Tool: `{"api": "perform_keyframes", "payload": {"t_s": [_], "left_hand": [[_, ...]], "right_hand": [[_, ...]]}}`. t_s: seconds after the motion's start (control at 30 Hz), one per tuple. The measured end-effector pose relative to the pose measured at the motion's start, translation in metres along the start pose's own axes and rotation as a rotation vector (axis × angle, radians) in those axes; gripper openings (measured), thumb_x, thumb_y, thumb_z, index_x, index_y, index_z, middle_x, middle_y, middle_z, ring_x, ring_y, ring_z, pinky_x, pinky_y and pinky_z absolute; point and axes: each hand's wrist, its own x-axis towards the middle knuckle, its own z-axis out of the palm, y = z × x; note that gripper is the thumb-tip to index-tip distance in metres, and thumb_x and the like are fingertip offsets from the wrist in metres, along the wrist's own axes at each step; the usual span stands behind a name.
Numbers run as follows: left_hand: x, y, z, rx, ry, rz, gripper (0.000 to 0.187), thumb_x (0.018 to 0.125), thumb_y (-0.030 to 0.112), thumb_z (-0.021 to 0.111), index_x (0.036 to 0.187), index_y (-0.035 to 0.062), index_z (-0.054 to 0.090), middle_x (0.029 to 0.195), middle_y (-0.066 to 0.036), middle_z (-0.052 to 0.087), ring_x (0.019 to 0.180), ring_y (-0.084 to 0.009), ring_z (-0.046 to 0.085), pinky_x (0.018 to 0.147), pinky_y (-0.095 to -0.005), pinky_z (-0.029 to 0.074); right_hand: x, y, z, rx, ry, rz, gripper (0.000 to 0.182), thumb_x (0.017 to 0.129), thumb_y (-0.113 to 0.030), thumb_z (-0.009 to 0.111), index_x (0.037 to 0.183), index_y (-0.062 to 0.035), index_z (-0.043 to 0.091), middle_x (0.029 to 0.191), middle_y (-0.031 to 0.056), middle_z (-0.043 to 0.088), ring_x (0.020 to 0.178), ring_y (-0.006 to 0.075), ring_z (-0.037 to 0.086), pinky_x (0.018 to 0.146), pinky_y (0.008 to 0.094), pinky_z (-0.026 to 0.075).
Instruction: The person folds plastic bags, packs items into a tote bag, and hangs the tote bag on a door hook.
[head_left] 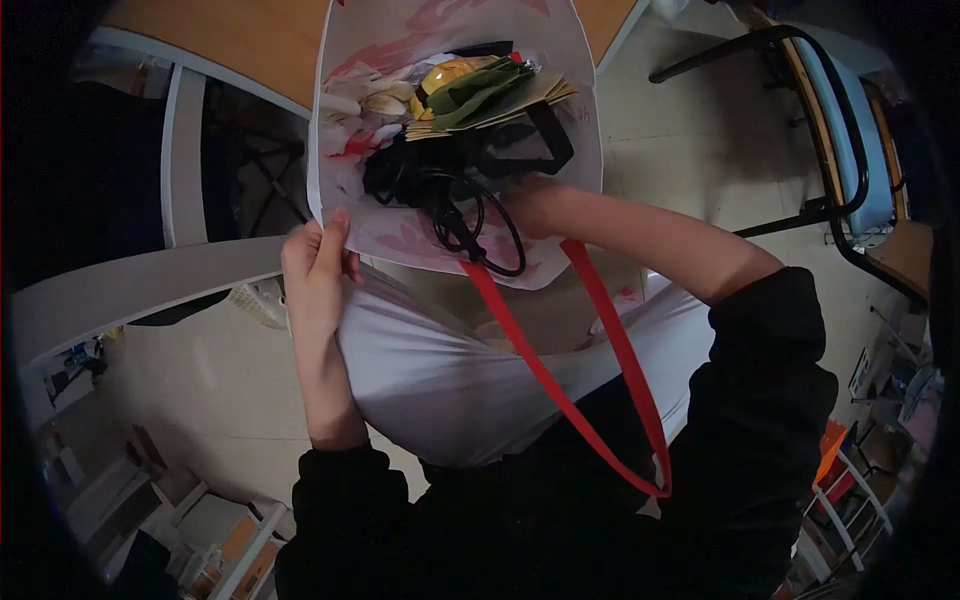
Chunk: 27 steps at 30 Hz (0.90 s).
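A white paper bag (590, 210) with a pale red pattern and a red strap handle (535, 365) faces me with its mouth open. My left hand (318, 262) pinches the bag's near left edge, thumb on top. Inside the bag reaches my right hand (535, 205); its fingers are hidden behind the contents, so what they touch does not show. Close by it lie a looped black cable (480, 225) and a black strap (560, 140). Deeper in are a green packet (480, 95), a yellow item (440, 78) and tan cardboard-like pieces (545, 92).
A wooden-topped desk (240, 40) with a pale frame stands beyond the bag at the left. At the right is a chair (850, 130) with a black metal frame and a light blue part. Tiled floor (200, 390) shows around my lap.
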Motion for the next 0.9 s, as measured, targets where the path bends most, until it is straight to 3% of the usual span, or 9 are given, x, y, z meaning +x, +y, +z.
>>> {"api": "perform_keyframes", "payload": {"t_s": [0.03,0.1,0.23,0.4,0.63,0.7,0.73,0.8,0.9], "left_hand": [[-0.002,0.000,0.001,-0.032,-0.025,0.009,0.031,0.088,0.025,0.050,0.066,0.0027,0.052,0.050,0.001,0.045,0.042,-0.0053,0.041,0.042,-0.0204,0.033],[-0.005,0.002,0.002,-0.024,-0.032,0.008,0.031,0.089,0.024,0.050,0.066,0.0025,0.052,0.050,0.001,0.045,0.043,-0.0052,0.041,0.042,-0.0205,0.033],[-0.009,0.002,0.003,-0.028,-0.052,0.010,0.030,0.089,0.023,0.049,0.067,0.0023,0.052,0.051,0.002,0.044,0.043,-0.0051,0.041,0.042,-0.0207,0.033],[-0.010,0.008,-0.001,-0.064,-0.014,0.001,0.030,0.089,0.022,0.049,0.066,0.0028,0.052,0.052,0.002,0.043,0.043,-0.0051,0.041,0.041,-0.0207,0.033],[-0.017,0.009,0.003,-0.041,-0.004,-0.022,0.029,0.089,0.022,0.049,0.066,0.0030,0.052,0.052,0.002,0.044,0.043,-0.0050,0.040,0.041,-0.0200,0.032],[-0.019,0.011,0.003,-0.057,0.007,-0.006,0.029,0.089,0.022,0.049,0.066,0.0031,0.052,0.053,0.002,0.045,0.043,-0.0048,0.040,0.041,-0.0197,0.032],[-0.019,0.012,0.003,-0.076,0.020,0.006,0.029,0.089,0.022,0.049,0.067,0.0031,0.052,0.053,0.002,0.045,0.043,-0.0047,0.041,0.041,-0.0193,0.032],[-0.017,0.010,0.001,-0.085,0.025,0.009,0.029,0.089,0.023,0.049,0.067,0.0031,0.052,0.053,0.002,0.046,0.043,-0.0046,0.041,0.040,-0.0192,0.032],[-0.016,0.006,-0.004,-0.079,0.051,-0.007,0.030,0.088,0.024,0.049,0.068,0.0029,0.053,0.053,0.002,0.046,0.042,-0.0046,0.041,0.039,-0.0193,0.032]], "right_hand": [[0.006,0.002,0.011,-0.003,0.001,-0.001,0.034,0.071,-0.007,0.054,0.105,-0.0048,0.057,0.115,0.0149,0.053,0.105,0.0288,0.052,0.082,0.0379,0.045],[0.009,0.003,0.019,0.010,0.315,0.033,0.038,0.070,-0.006,0.056,0.108,-0.0077,0.056,0.108,0.0139,0.057,0.096,0.0301,0.057,0.079,0.0377,0.047],[0.014,-0.007,-0.009,0.353,0.123,0.205,0.039,0.069,-0.007,0.059,0.108,-0.0076,0.056,0.101,0.0137,0.060,0.088,0.0313,0.060,0.076,0.0365,0.049],[0.015,-0.011,-0.044,-0.030,-0.179,-0.051,0.036,0.072,-0.007,0.057,0.108,-0.0064,0.056,0.095,0.0169,0.061,0.088,0.0310,0.060,0.072,0.0380,0.048],[0.008,-0.006,-0.013,0.282,0.154,-0.035,0.032,0.077,-0.011,0.053,0.108,-0.0069,0.055,0.097,0.0176,0.060,0.091,0.0323,0.059,0.073,0.0414,0.047],[0.036,-0.007,0.014,-0.104,0.076,0.262,0.029,0.080,-0.016,0.051,0.107,-0.0072,0.056,0.098,0.0164,0.060,0.091,0.0347,0.058,0.073,0.0451,0.046],[0.034,-0.004,0.017,-0.103,0.079,0.264,0.029,0.080,-0.016,0.051,0.107,-0.0072,0.056,0.098,0.0164,0.060,0.091,0.0347,0.058,0.073,0.0451,0.046],[0.023,0.000,0.016,0.003,0.169,0.168,0.036,0.077,-0.019,0.054,0.112,-0.0105,0.053,0.115,0.0092,0.053,0.102,0.0308,0.053,0.081,0.0444,0.045],[0.024,0.006,0.016,0.074,0.181,0.065,0.035,0.077,-0.015,0.053,0.111,-0.0088,0.053,0.114,0.0098,0.053,0.105,0.0304,0.051,0.083,0.0426,0.043]]}}
